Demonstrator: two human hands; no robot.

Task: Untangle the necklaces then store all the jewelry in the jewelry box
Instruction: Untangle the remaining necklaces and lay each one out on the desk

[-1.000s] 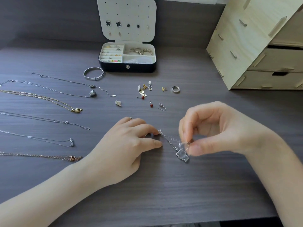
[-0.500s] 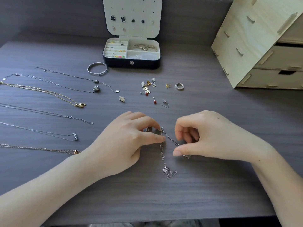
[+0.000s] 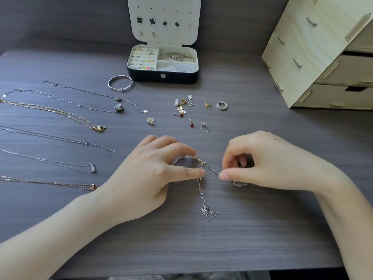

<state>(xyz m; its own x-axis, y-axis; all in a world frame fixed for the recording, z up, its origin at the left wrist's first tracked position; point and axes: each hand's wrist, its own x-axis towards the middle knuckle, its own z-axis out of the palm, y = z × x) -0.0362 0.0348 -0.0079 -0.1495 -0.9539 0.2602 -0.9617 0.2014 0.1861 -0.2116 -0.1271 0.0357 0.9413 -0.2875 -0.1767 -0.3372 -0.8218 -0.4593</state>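
A tangled pair of chains [image 3: 201,190] lies on the dark desk between my hands, a silver one trailing toward me into a knot [image 3: 209,212] and a gold one arching under my left fingers. My left hand [image 3: 155,174] pinches the tangle with thumb and forefinger. My right hand [image 3: 260,160] pinches the silver chain just to the right, with a clear pendant [image 3: 240,183] under its thumb. Several straightened necklaces [image 3: 60,110] lie in rows at the left. The open jewelry box [image 3: 163,76] stands at the back centre.
A silver bangle [image 3: 120,83] lies left of the box. Loose earrings [image 3: 182,107] and a ring [image 3: 222,105] are scattered in the middle of the desk. A pale wooden drawer unit [image 3: 323,57] stands at the back right. The desk's front edge runs near my forearms.
My right hand has lowered the pendant to the desk and now pinches the chain closer to my left hand. The silver chain has dropped out toward me, showing its knot.
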